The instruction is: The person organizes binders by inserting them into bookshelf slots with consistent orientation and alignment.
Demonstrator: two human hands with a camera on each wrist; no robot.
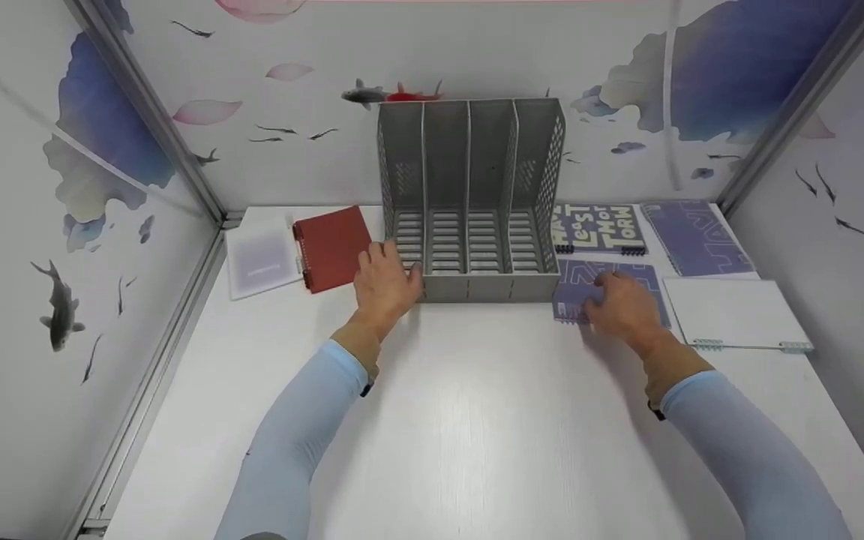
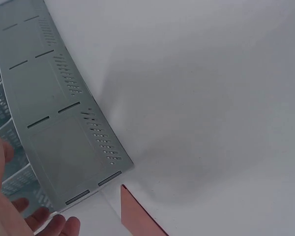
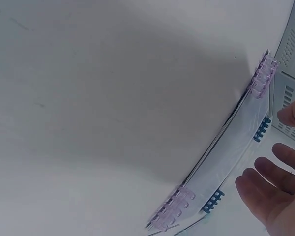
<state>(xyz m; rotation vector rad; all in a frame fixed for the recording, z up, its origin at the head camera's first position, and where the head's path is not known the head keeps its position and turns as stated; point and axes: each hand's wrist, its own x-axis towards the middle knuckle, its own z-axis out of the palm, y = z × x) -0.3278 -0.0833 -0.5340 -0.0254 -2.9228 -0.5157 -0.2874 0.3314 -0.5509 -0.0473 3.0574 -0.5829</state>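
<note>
A grey file organizer (image 1: pixel 488 289) with several upright compartments stands at the back middle of the table, its open side facing me. My left hand (image 1: pixel 387 285) is at its front left corner, fingers by the side wall and thumb near the front lip. In the left wrist view the fingers look loosely bent beside the corner; firm contact cannot be made out. My right hand (image 1: pixel 623 306) hovers over a purple ring-bound notebook (image 1: pixel 568 298) beside the organizer's right corner. Its fingers are spread and relaxed, holding nothing, in the right wrist view.
Left of the organizer lie a red notebook (image 1: pixel 333 251) and a pale lavender one (image 1: pixel 263 262). On the right are a lettered notebook (image 1: pixel 601 229), another purple notebook (image 1: pixel 698 240) and a white ring-bound one (image 1: pixel 739 311). Patterned walls enclose the white table (image 1: pixel 462 405).
</note>
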